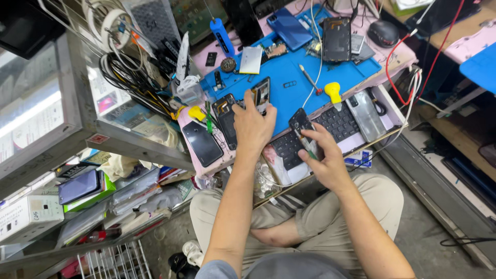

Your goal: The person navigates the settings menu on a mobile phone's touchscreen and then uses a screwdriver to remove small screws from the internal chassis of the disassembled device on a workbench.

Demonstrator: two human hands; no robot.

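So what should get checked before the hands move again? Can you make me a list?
1. Left hand has hold of the opened phone: ok, fingers touch it.
2. Right hand grips the small dark phone part: ok.
3. Thin tool in the right hand: cannot tell its tip.
4. Blue mat has bare room: ok.
5. Keyboard free of parts: not ok, the right hand works over it.

The left hand (253,126) covers the lower part of an opened phone (262,93), so its grip there cannot be seen. The right hand (323,152) hides part of the keyboard (336,121). The small parts on the blue mat (289,95) are too tiny to tell.
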